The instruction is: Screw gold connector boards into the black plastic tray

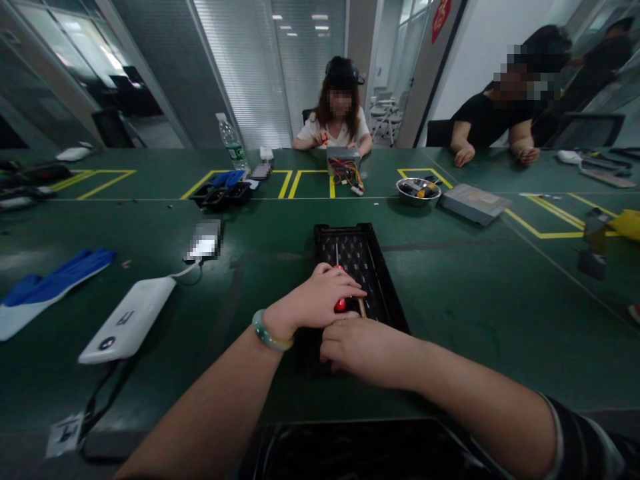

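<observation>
In front of me on the table lies a black tray [389,280] with a bumpy patterned floor. My left hand [317,297] is over it, fingers closed across a red-handled screwdriver [340,305] whose thin shaft points away from me. My right hand [367,350] is just below and touches or nearly touches the left; its fingers are curled down over the near part of the tray. What those fingers hold, if anything, is hidden. A thin brass-coloured rod [363,307] shows between the two hands.
Left of the tray are a white power bank [129,320], a cabled phone [204,241] and a blue-white glove [55,283]. Beyond are a black parts box [220,193], a bottle [231,143], a metal bowl [419,200] and a grey case [474,203]. Two people sit opposite.
</observation>
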`<state>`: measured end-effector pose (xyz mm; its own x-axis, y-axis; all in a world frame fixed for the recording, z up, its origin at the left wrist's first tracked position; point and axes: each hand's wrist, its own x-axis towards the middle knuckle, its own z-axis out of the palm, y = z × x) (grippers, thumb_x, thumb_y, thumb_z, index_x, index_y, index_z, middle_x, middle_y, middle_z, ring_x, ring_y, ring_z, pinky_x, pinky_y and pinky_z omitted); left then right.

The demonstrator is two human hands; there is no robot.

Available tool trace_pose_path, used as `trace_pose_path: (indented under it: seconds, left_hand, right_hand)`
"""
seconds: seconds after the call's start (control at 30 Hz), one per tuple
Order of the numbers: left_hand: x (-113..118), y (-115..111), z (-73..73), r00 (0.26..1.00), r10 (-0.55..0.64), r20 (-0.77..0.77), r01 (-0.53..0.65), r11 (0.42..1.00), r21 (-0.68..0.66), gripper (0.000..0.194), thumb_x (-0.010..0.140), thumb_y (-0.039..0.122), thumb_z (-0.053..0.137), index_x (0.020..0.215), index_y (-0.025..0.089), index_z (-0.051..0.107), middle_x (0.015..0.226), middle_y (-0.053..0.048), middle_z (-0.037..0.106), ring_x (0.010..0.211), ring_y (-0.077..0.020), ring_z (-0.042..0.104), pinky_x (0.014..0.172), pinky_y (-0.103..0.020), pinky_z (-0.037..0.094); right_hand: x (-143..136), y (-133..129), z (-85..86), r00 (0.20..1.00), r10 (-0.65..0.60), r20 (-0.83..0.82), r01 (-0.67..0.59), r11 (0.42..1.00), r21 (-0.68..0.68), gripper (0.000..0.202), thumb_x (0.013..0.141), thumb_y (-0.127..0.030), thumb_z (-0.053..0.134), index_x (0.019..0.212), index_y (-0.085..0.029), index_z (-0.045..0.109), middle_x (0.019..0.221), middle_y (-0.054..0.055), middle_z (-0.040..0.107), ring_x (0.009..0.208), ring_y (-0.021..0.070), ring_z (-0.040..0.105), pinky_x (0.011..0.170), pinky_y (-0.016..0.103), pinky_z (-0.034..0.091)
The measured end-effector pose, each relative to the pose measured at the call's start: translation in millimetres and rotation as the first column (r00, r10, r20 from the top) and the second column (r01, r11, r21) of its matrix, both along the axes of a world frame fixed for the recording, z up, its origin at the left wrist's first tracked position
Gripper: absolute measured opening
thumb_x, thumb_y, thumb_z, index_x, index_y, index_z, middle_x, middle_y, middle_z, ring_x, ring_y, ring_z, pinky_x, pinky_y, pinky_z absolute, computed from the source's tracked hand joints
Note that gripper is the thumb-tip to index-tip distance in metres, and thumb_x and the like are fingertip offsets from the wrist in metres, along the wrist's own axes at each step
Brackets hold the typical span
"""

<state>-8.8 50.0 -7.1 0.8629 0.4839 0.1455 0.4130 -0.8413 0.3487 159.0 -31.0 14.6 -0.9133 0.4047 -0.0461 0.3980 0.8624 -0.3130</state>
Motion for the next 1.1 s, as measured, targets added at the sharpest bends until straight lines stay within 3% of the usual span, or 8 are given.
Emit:
trace_pose_path:
  seconds: [0.17, 0.27, 0.37, 0.47, 0.6, 0.83, 1.0, 1.1]
  left_hand:
    - [-3.0, -4.4, 0.7, 0.997, -0.038, -0.067, 0.038, 0.999, 0.001, 0.053, 0.096, 0.02, 0.06, 0.147, 0.032, 0.054, 0.144, -0.006, 0.063, 0.132, -0.0243, 0.054, 0.109, -0.044, 0.029]
    - [-0.9, -5.1, 2.6, 0.999, -0.007, -0.031, 0.006, 0.999, -0.039, 0.043, 0.092, 0.028, 0.068, 0.134, 0.029, 0.064, 0.132, -0.006, 0.067, 0.122, -0.0266, 0.058, 0.109, -0.045, 0.031]
    - [2.2, -4.2, 3.5, 0.997, 0.081, 0.015, -0.08, 0.994, -0.076, 0.035, 0.087, 0.044, 0.076, 0.116, 0.025, 0.07, 0.122, -0.006, 0.069, 0.118, -0.0285, 0.06, 0.109, -0.048, 0.031]
    - [2.9, -1.6, 3.8, 0.989, 0.125, 0.081, -0.109, 0.979, -0.172, 0.027, 0.095, 0.043, 0.069, 0.117, 0.028, 0.069, 0.118, -0.002, 0.072, 0.116, -0.0246, 0.063, 0.11, -0.047, 0.032]
    - [0.5, 2.5, 2.7, 0.951, 0.238, 0.2, -0.164, 0.931, -0.326, 0.02, 0.097, 0.037, 0.065, 0.114, 0.029, 0.072, 0.104, 0.0, 0.075, 0.1, -0.0208, 0.068, 0.105, -0.045, 0.042]
    - [0.1, 8.5, -5.5, 0.738, 0.524, 0.425, -0.113, 0.716, -0.688, 0.024, 0.093, 0.038, 0.068, 0.11, 0.022, 0.07, 0.104, -0.004, 0.074, 0.097, -0.0181, 0.072, 0.093, -0.036, 0.058]
    - [2.0, 7.5, -8.8, 0.692, 0.565, 0.45, -0.113, 0.7, -0.705, 0.03, 0.089, 0.041, 0.072, 0.112, 0.022, 0.068, 0.101, -0.004, 0.073, 0.094, -0.0182, 0.072, 0.088, -0.034, 0.061]
    - [2.4, 6.3, -8.7, 0.688, 0.547, 0.477, -0.112, 0.729, -0.675, 0.029, 0.094, 0.044, 0.066, 0.115, 0.023, 0.069, 0.101, -0.004, 0.072, 0.093, -0.0174, 0.071, 0.087, -0.032, 0.06]
  right_hand:
    - [2.8, -3.4, 3.8, 0.995, 0.026, -0.093, -0.023, 0.999, 0.032, 0.02, 0.1, -0.013, 0.053, 0.111, -0.016, 0.07, 0.108, 0.006, 0.072, 0.101, 0.0192, 0.065, 0.089, 0.031, 0.051]
    - [15.6, 0.5, 14.9, 0.969, -0.183, -0.169, 0.191, 0.981, 0.036, 0.02, 0.101, -0.015, 0.053, 0.111, -0.019, 0.07, 0.113, 0.004, 0.071, 0.103, 0.0178, 0.065, 0.089, 0.031, 0.05]
    - [35.5, 15.6, 20.3, 0.813, -0.558, -0.166, 0.571, 0.82, 0.037, 0.018, 0.098, -0.016, 0.056, 0.106, -0.021, 0.071, 0.111, 0.004, 0.071, 0.104, 0.0201, 0.065, 0.094, 0.035, 0.049]
    - [53.3, 35.4, 12.9, 0.688, -0.711, -0.146, 0.723, 0.69, 0.046, 0.02, 0.095, -0.013, 0.055, 0.102, -0.018, 0.073, 0.107, 0.008, 0.071, 0.095, 0.0225, 0.067, 0.087, 0.037, 0.049]
    - [61.0, 50.7, -2.7, 0.703, -0.702, -0.114, 0.708, 0.706, 0.015, 0.018, 0.092, -0.013, 0.059, 0.097, -0.016, 0.077, 0.101, 0.008, 0.075, 0.091, 0.0225, 0.068, 0.084, 0.036, 0.048]
    - [52.4, 44.0, 0.3, 0.679, -0.696, -0.234, 0.696, 0.711, -0.097, 0.033, 0.106, -0.035, 0.049, 0.104, -0.019, 0.077, 0.101, 0.006, 0.076, 0.093, 0.0175, 0.068, 0.086, 0.031, 0.048]
    - [47.6, 36.7, -2.1, 0.566, -0.76, -0.32, 0.65, 0.65, -0.394, 0.025, 0.093, -0.042, 0.071, 0.11, -0.024, 0.074, 0.087, -0.002, 0.075, 0.073, 0.0121, 0.065, 0.067, 0.025, 0.045]
    - [46.6, 35.4, -2.9, 0.529, -0.772, -0.352, 0.647, 0.635, -0.421, 0.021, 0.09, -0.036, 0.072, 0.108, -0.024, 0.075, 0.086, -0.002, 0.075, 0.072, 0.0115, 0.064, 0.066, 0.025, 0.043]
